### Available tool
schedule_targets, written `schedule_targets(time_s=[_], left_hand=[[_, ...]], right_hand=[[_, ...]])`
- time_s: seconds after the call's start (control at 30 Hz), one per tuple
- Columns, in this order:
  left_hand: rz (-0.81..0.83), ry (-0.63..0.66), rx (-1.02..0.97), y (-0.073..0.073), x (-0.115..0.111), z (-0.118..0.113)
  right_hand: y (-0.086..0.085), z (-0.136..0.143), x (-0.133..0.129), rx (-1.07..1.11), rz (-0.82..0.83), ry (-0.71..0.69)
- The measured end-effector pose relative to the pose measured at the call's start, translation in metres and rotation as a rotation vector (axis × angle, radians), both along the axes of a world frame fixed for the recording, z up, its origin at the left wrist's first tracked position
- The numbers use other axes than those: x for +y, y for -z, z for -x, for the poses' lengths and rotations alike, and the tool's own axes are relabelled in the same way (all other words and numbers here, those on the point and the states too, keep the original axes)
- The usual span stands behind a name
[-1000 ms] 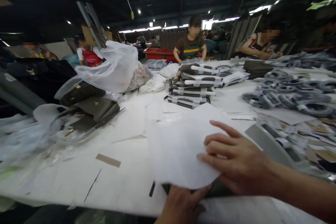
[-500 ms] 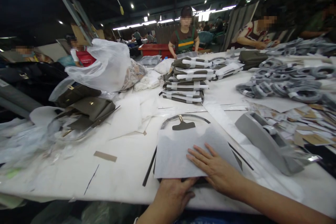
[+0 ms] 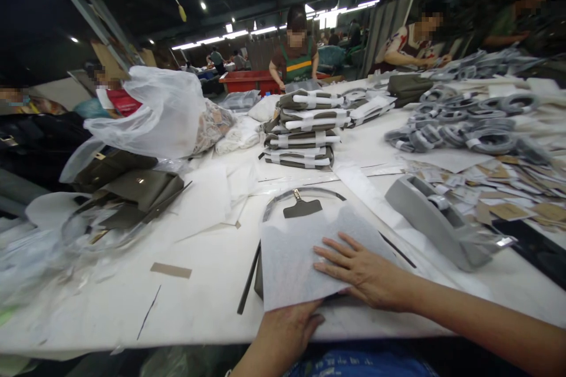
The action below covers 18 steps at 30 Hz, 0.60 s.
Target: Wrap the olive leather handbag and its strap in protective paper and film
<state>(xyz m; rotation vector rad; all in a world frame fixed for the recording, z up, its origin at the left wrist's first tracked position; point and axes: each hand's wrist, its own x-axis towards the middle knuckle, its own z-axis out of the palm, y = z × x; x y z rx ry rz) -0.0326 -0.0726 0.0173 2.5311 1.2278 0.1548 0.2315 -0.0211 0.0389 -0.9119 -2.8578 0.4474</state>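
A: What is seen in the head view at the near edge of the tabletop (image 3: 198, 306)?

B: A white sheet (image 3: 292, 253) is laid over a dark bag (image 3: 259, 277), of which only the left edge and a tab (image 3: 302, 208) at the top are seen. A curved handle (image 3: 305, 191) is arched above the tab.

A: How are the hands placed?

B: The right hand (image 3: 362, 274) is laid flat on the sheet, its fingers (image 3: 336, 247) spread and pointed left; nothing is pinched in its grip. The left hand (image 3: 287, 327) is set at the sheet's near edge, palm down, fingertips tucked just under the paper. Whether anything is gripped there cannot be told.

A: What is found beside the sheet?

B: A grey dispenser (image 3: 435, 224) is lain to the right, near the right hand but apart from it. Card tags (image 3: 508, 188) are scattered behind it, and grey coils (image 3: 469, 129) are heaped farther back.

A: And to the left and beyond?

B: Olive bags (image 3: 132, 185) are lain on the left under a clear plastic bag (image 3: 154, 112). A stack (image 3: 303, 129) of wrapped bags is stood beyond the handle, mid-table. A brown strip (image 3: 170, 271) is lain flat on the bare surface to the left of the sheet. Other people (image 3: 294, 59) are seated at the far side, their hands well apart from the sheet.
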Motion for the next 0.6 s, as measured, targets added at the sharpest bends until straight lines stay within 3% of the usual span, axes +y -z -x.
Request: schedule_targets(time_s=[0.2,0.33,0.47,0.53,0.6], left_hand=[[-0.155,0.029,0.040,-0.002,-0.005,0.000],[-0.265,0.111,-0.047,-0.032,-0.013,-0.004],[-0.173,0.074,-0.320,-0.067,-0.001,-0.023],[-0.198,0.016,-0.306,-0.065,0.014,-0.032],[-0.276,0.006,-0.192,-0.049,0.031,-0.035]], right_hand=[[-0.002,-0.003,0.000,0.048,0.031,0.011],[0.002,-0.003,-0.001,0.065,0.047,0.018],[0.006,-0.003,-0.002,0.115,0.038,0.015],[0.005,-0.003,-0.002,0.127,0.043,0.019],[0.001,-0.005,-0.003,0.140,0.071,0.023]])
